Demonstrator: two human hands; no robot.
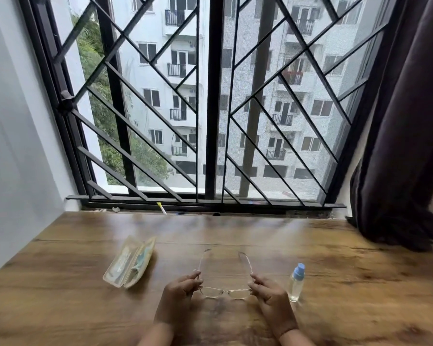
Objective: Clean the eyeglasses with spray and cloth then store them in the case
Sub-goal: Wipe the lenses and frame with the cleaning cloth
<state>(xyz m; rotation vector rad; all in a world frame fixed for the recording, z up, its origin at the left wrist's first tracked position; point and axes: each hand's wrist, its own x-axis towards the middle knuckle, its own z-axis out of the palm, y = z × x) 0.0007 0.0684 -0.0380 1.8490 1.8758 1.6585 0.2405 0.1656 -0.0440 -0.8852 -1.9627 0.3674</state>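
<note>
Clear-framed eyeglasses (225,292) hang just above the wooden table (348,283), temples unfolded and pointing away from me. My left hand (179,294) pinches the frame's left hinge and my right hand (269,297) pinches the right hinge. An open translucent case (125,264) lies to the left with a pale blue cloth (141,261) inside it. A small clear spray bottle (296,283) with a blue cap stands upright just right of my right hand.
A barred window (210,108) rises behind the table's far edge. A dark curtain (405,146) hangs at the right and drapes onto the table corner. A white wall runs along the left. A small white item (161,208) lies on the sill.
</note>
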